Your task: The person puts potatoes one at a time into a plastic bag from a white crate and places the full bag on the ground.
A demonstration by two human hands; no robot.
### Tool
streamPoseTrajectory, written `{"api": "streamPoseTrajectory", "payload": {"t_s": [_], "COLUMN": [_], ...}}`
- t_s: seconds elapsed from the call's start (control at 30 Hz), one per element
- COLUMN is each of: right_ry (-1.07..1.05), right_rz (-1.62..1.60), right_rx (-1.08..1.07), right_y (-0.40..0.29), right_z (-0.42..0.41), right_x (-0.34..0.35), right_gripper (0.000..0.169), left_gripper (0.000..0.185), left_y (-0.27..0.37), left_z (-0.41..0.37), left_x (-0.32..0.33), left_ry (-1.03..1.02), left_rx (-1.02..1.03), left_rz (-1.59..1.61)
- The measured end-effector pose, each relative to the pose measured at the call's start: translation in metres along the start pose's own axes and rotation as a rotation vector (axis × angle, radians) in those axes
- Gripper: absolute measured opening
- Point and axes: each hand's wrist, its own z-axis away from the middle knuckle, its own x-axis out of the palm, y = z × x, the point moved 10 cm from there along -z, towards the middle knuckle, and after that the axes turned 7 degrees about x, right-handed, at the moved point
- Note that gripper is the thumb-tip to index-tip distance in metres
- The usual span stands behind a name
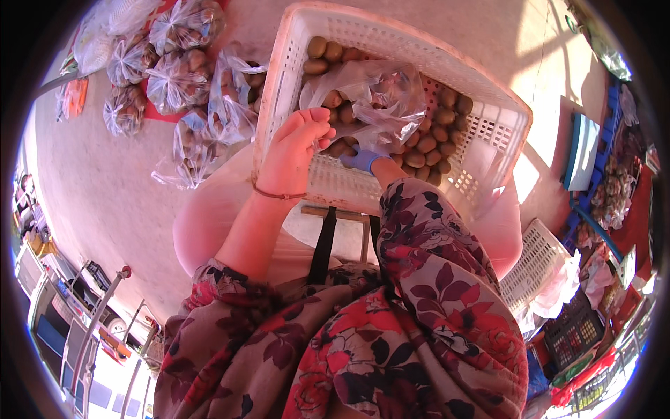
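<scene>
A white slatted plastic crate [492, 173] stands before me, with loose kiwifruit [415, 158] along its right side and more in the upper left corner. Inside it lies a clear plastic bag [390, 97] with some kiwifruit at its open side. My left hand [301, 139], bare, is above the crate's left part with its fingers curled; a bit of clear plastic seems to show by the fingertips, but its grip is unclear. My right hand [361, 158], in a blue glove, reaches into the crate at the bag's lower edge, touching brown fruit; whether it grips one is hidden.
Several tied clear bags of produce [179, 81] lie on a red sheet at the left, beside the crate. At the right are another white crate [539, 256], a black crate [573, 327] and a blue-topped stand [582, 152]. Metal-framed carts [97, 319] stand at the lower left.
</scene>
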Motion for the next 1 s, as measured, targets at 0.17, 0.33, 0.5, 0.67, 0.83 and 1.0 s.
{"api": "streamPoseTrajectory", "payload": {"t_s": [0.17,0.33,0.5,0.67,0.83,1.0], "right_ry": [-0.124,-0.222,-0.627,-0.639,-0.101,0.054], "right_rz": [0.050,0.040,-0.419,-1.510,-1.501,-1.137], "right_rx": [0.058,0.021,-0.131,-0.515,-0.392,-0.121], "right_y": [0.013,0.010,-0.020,-0.038,-0.076,-0.083], "right_z": [0.005,0.010,0.077,0.144,0.111,0.050], "right_x": [-0.003,-0.001,-0.012,-0.096,-0.146,-0.135], "right_gripper": [0.067,0.067,0.066,0.068,0.047,0.040], "left_gripper": [0.023,0.023,0.023,0.022,0.023,0.023], "left_y": [0.001,0.000,-0.001,-0.006,0.000,0.001], "left_z": [0.002,-0.003,-0.001,0.005,0.008,0.008], "left_x": [0.002,-0.003,-0.004,-0.005,0.001,0.003], "left_ry": [0.019,0.020,0.017,0.018,0.015,-0.004], "left_rx": [-0.012,0.011,0.023,-0.008,0.012,0.021], "left_rz": [-0.019,0.002,-0.018,-0.043,-0.017,-0.040]}}
